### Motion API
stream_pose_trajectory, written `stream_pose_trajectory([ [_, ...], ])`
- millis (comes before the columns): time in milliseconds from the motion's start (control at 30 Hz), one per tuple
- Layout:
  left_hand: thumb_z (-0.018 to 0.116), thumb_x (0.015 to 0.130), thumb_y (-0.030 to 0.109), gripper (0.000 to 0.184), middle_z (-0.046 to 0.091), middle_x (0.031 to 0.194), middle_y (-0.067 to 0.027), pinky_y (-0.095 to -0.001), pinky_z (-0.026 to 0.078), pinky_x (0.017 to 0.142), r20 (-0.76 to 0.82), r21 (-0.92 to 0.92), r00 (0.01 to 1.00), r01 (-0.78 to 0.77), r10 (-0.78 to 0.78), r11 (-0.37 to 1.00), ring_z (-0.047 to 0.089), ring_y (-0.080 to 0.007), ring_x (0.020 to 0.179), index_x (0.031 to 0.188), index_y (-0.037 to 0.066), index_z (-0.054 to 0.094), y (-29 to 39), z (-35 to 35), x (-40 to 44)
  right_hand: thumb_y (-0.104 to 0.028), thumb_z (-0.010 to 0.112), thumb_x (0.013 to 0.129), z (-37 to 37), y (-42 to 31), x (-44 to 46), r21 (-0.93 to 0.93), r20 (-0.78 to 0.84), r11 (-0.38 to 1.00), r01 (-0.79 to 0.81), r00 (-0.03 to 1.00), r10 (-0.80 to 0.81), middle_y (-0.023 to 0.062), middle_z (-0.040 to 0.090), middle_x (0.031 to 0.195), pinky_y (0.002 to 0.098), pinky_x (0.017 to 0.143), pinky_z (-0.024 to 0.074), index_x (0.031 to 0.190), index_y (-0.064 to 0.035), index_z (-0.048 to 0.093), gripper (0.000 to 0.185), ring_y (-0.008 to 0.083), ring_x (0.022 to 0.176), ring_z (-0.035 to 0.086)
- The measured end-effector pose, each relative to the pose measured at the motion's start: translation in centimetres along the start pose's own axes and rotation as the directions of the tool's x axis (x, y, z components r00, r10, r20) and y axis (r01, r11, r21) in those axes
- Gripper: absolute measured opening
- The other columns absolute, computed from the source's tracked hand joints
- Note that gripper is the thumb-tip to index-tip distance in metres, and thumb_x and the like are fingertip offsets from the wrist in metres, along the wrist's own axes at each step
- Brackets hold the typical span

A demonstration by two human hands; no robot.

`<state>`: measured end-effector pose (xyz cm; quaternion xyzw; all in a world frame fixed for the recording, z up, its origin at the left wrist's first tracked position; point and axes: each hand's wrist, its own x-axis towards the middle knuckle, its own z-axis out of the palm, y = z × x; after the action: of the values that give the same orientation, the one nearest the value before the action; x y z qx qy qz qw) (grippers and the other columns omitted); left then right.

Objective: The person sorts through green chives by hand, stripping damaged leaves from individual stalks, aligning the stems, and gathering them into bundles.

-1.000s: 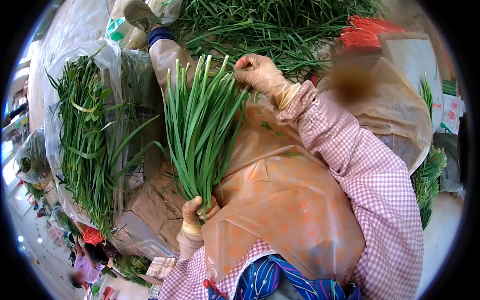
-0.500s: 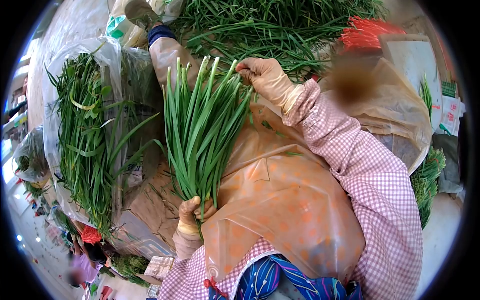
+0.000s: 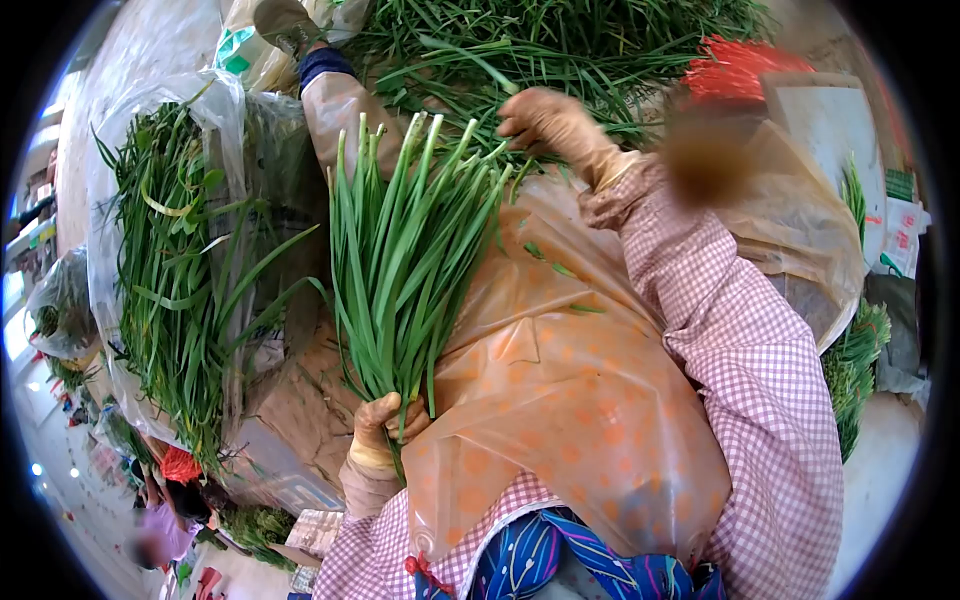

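Note:
A bunch of garlic chives (image 3: pixel 405 260) stands fanned out in front of me, pale cut ends up and leaf tips down. My left hand (image 3: pixel 388 425), in a tan glove, is closed around its narrow lower end. My right hand (image 3: pixel 555 125), gloved as well, is up and to the right of the pale ends, apart from them. Its fingers are curled and partly smeared by motion. A thin yellowish-green blade (image 3: pixel 520 182) shows just below those fingers, and a pale stalk (image 3: pixel 480 65) reaches toward them from above. Whether either is gripped is unclear.
A large heap of loose greens (image 3: pixel 560 40) spreads beyond my hands. Leafy greens (image 3: pixel 165 270) fill a clear plastic bag at left. Red ties (image 3: pixel 745 70) lie at upper right. My lap is under an orange-spotted plastic apron (image 3: pixel 580 400). Another person (image 3: pixel 170 530) is at lower left.
My right hand has moved off the pale ends of the bunch, rightward and slightly up toward the heap. The left hand and the chives have barely moved.

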<state>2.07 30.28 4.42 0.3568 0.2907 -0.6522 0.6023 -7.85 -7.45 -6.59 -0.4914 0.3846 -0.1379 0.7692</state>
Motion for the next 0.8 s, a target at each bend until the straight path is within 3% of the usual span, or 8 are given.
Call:
stream_pose_trajectory([
  [100, 0.062, 0.087, 0.023, 0.020, 0.033, 0.052, 0.0063, -0.0214, 0.028, 0.043, -0.114, 0.227, 0.991, -0.040, 0.067, 0.973, 0.028, -0.0068, 0.044, 0.079, 0.008, 0.050, 0.5, 3.1, -1.2, -0.035, 0.065, 0.084, 3.2, 0.0, -0.1, -0.346, 0.361, 0.911, -0.222, 0.865, 0.349, 0.0053, 0.065, 0.091, 0.0293, 0.054, 0.0517, 0.108, -0.0065, 0.062, 0.038, 0.0156, 0.073, 0.065],
  [167, 0.068, 0.079, 0.018, 0.033, 0.047, 0.063, 0.0063, -0.0223, 0.035, 0.046, -0.318, 0.573, 0.871, -0.139, 0.375, 0.808, 0.040, -0.0061, 0.050, 0.105, 0.000, 0.058, 0.4, 4.6, -1.8, -0.033, 0.063, 0.084, 4.0, -0.3, -0.4, -0.354, 0.353, 0.908, -0.224, 0.867, 0.351, 0.0068, 0.066, 0.091, 0.0293, 0.057, 0.0518, 0.109, -0.0055, 0.063, 0.037, 0.0164, 0.074, 0.064],
  [200, 0.069, 0.078, 0.014, 0.035, 0.051, 0.069, 0.0042, -0.0236, 0.032, 0.045, -0.197, 0.526, 0.979, 0.055, 0.058, 0.848, 0.040, -0.0072, 0.051, 0.107, -0.001, 0.057, 3.7, -0.7, -2.2, -0.032, 0.063, 0.084, 4.1, -0.4, -0.4, -0.429, 0.345, 0.883, -0.188, 0.870, 0.353, 0.0072, 0.066, 0.091, 0.0288, 0.057, 0.0514, 0.108, -0.0054, 0.064, 0.035, 0.0156, 0.073, 0.063],
  [267, 0.067, 0.080, 0.010, 0.028, 0.051, 0.069, 0.0042, -0.0232, 0.029, 0.045, -0.185, 0.631, 0.964, -0.031, 0.189, 0.775, 0.038, -0.0062, 0.051, 0.105, 0.002, 0.058, 3.6, 3.4, -2.5, -0.028, 0.063, 0.085, 4.0, 1.2, 0.0, -0.497, 0.245, 0.865, -0.070, 0.945, 0.217, 0.0071, 0.067, 0.088, 0.0280, 0.058, 0.0510, 0.103, -0.0060, 0.066, 0.028, 0.0125, 0.070, 0.061],
  [567, 0.071, 0.078, 0.007, 0.044, 0.064, 0.107, -0.0101, -0.0286, 0.049, 0.081, -0.027, 0.996, 0.947, 0.053, 0.321, -0.072, 0.060, -0.0138, 0.093, 0.119, 0.001, 0.054, 10.5, 12.2, -2.1, -0.013, 0.049, 0.093, -2.5, 5.9, 1.3, 0.231, -0.341, 0.951, -0.205, 0.899, 0.277, 0.0075, 0.060, 0.072, 0.0323, 0.043, 0.0486, 0.097, -0.0046, 0.057, 0.012, 0.0156, 0.049, 0.052],
  [700, 0.075, 0.071, 0.011, 0.054, 0.066, 0.100, -0.0148, -0.0345, 0.052, 0.079, 0.563, 0.738, 0.740, -0.250, 0.368, -0.626, 0.065, -0.0241, 0.088, 0.121, 0.004, 0.055, 14.7, 20.7, 0.3, -0.016, 0.048, 0.095, -2.6, 4.4, 0.6, 0.440, -0.118, 0.875, -0.204, 0.952, 0.281, 0.0087, 0.064, 0.079, 0.0378, 0.057, 0.0531, 0.098, -0.0056, 0.054, 0.012, 0.0190, 0.061, 0.059],
  [767, 0.073, 0.073, 0.015, 0.054, 0.066, 0.090, -0.0174, -0.0378, 0.053, 0.075, 0.852, -0.334, 0.385, -0.123, -0.355, -0.935, 0.066, -0.0310, 0.082, 0.123, 0.006, 0.054, 17.1, 25.3, 1.5, -0.030, 0.038, 0.099, -2.7, 4.4, -0.2, 0.527, 0.247, 0.792, -0.309, 0.947, 0.206, 0.0070, 0.065, 0.083, 0.0373, 0.069, 0.0524, 0.099, -0.0059, 0.056, 0.030, 0.0195, 0.070, 0.061],
  [800, 0.073, 0.073, 0.015, 0.054, 0.066, 0.090, -0.0174, -0.0378, 0.053, 0.075, 0.852, -0.344, 0.379, -0.116, -0.362, -0.932, 0.066, -0.0310, 0.082, 0.123, 0.006, 0.054, 15.7, 26.9, 1.7, -0.039, 0.038, 0.099, -2.8, 5.3, -0.2, 0.573, 0.460, 0.729, -0.376, 0.883, 0.094, 0.0079, 0.066, 0.087, 0.0386, 0.070, 0.0522, 0.104, -0.0053, 0.057, 0.039, 0.0219, 0.073, 0.063],
])
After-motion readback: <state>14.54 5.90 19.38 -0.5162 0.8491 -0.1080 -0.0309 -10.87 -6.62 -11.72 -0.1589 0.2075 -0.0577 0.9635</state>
